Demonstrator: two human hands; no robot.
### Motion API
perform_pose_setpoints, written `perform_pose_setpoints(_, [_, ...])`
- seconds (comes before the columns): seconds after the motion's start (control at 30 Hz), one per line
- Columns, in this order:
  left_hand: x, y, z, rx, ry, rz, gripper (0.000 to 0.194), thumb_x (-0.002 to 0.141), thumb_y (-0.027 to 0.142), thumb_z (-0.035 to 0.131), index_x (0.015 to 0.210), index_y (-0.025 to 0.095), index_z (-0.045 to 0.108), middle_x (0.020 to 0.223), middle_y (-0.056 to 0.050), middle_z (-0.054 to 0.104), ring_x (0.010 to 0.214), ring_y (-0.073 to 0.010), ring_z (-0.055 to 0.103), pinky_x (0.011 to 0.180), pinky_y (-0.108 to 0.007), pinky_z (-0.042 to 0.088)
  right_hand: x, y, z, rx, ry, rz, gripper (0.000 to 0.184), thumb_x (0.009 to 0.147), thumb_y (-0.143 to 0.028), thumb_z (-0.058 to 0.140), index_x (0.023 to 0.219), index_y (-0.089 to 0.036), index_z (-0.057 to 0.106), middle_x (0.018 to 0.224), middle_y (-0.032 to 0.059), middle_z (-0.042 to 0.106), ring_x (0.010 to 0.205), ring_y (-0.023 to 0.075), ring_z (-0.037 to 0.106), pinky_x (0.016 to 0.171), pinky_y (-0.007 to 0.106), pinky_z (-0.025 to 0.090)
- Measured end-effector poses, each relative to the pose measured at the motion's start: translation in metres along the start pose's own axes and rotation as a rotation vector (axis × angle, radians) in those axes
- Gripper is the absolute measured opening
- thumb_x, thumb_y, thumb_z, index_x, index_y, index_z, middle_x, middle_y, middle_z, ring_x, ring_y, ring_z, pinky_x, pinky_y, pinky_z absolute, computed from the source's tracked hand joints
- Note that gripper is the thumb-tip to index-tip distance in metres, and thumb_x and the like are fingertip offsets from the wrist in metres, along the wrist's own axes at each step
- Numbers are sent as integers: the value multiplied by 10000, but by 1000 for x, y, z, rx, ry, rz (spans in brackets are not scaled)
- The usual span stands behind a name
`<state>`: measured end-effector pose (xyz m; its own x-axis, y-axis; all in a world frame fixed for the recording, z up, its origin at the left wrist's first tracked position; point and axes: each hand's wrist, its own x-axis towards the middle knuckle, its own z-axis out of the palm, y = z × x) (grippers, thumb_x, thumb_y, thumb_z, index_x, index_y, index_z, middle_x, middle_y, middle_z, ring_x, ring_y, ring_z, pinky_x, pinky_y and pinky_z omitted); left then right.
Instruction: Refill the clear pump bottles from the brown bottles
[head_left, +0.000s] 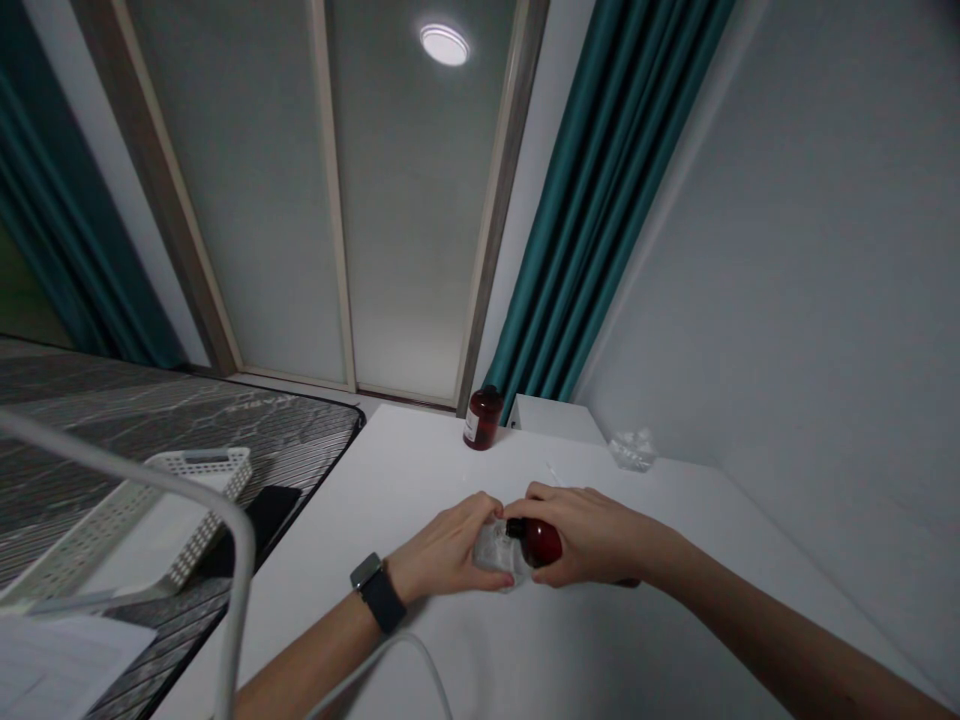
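My left hand point(457, 550), with a dark watch at the wrist, is wrapped round a clear, see-through container point(493, 548) over the white table. My right hand point(581, 530) grips a dark red-brown bottle point(541, 543), tipped on its side. Its black neck end points left and lies over or against the clear container; whether anything flows out cannot be made out. Fingers cover much of both things. Farther back on the table stands another red-brown bottle point(482, 420) with a white label.
Crumpled clear plastic point(632, 450) lies near the wall, beside a white box-like piece point(559, 415) at the table's far edge. Left of the white table point(360, 500) are a white perforated basket point(217, 460), a dark flat object point(274, 515) and paper point(67, 660). A pale curved tube point(244, 560) crosses the foreground.
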<state>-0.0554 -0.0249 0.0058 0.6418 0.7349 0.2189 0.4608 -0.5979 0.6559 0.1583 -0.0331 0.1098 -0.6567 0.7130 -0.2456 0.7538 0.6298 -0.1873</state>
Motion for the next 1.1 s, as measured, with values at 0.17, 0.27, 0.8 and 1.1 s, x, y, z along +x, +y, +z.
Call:
perform_pose_setpoints(0.17, [0, -1, 1, -8, 2, 3, 539, 726, 432, 778, 1109, 217, 464, 1079, -52, 574, 947, -259, 596, 840, -381, 469, 0, 0, -1, 0, -6, 0, 644, 726, -405, 748, 1329, -372, 524, 1055, 39, 584, 899, 264, 627, 733, 349, 422])
perform_pose_setpoints(0.27, [-1, 0, 0, -4, 6, 0, 549, 723, 446, 780, 1111, 221, 464, 1070, -49, 577, 934, -258, 599, 827, -376, 469, 0, 1, -1, 3, -15, 4, 640, 720, -412, 757, 1317, -373, 530, 1056, 38, 580, 893, 260, 619, 738, 350, 427])
perform_pose_setpoints(0.8, [-1, 2, -2, -10, -4, -3, 532, 724, 430, 781, 1095, 217, 466, 1052, -44, 582, 929, -255, 607, 827, -371, 472, 1, 1, 0, -23, -10, 4, 670, 714, -409, 752, 1340, -380, 515, 1075, 40, 592, 901, 270, 638, 735, 352, 432])
perform_pose_setpoints(1.1, [0, -1, 0, -12, 4, 10, 558, 711, 433, 794, 1108, 211, 470, 1071, -51, 583, 948, -268, 612, 837, -385, 480, 1, 1, -2, -15, -14, -6, 641, 719, -392, 745, 1321, -369, 526, 1068, 42, 593, 914, 278, 634, 745, 363, 433])
